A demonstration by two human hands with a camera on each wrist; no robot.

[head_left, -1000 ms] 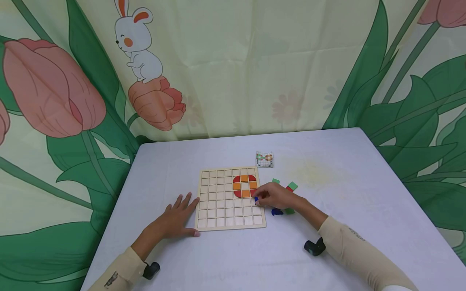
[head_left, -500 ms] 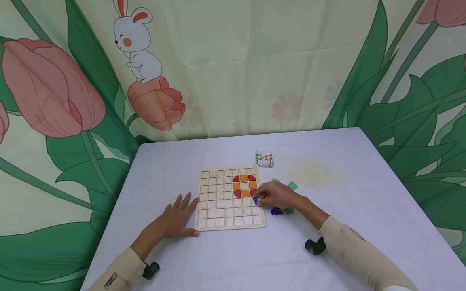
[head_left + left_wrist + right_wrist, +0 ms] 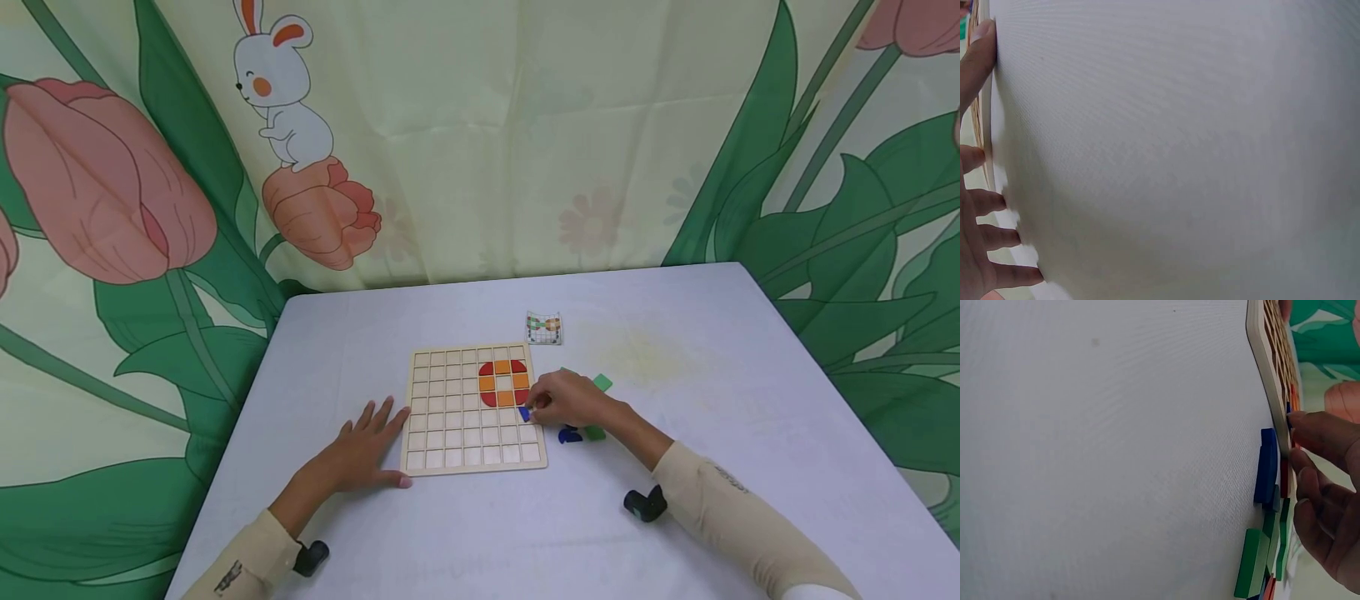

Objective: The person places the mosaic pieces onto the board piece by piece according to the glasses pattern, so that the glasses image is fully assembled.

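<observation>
A wooden grid board [image 3: 438,421] lies on the table, with red and orange pieces [image 3: 502,367] forming a ring in its upper right cells. My right hand [image 3: 568,398] is over the board's right edge and pinches a small blue piece [image 3: 524,414] at a cell just below the ring. The thumb and fingertips partly hide that piece. On the left, my left hand [image 3: 363,450] lies with fingers spread, its index fingertip and thumb touching the board's left edge. In the left wrist view, spread fingers [image 3: 999,237] rest beside the board's side.
Loose blue pieces [image 3: 570,436] and green pieces [image 3: 602,382] lie right of the board, partly under my right hand. In the right wrist view, blue blocks [image 3: 1265,465] and a green block [image 3: 1251,562] sit beside the board. A small pattern card [image 3: 543,328] lies beyond the board.
The blue piece has shifted slightly left onto the board and turned a little in the right fingers. The left hand and the board stay in place.
</observation>
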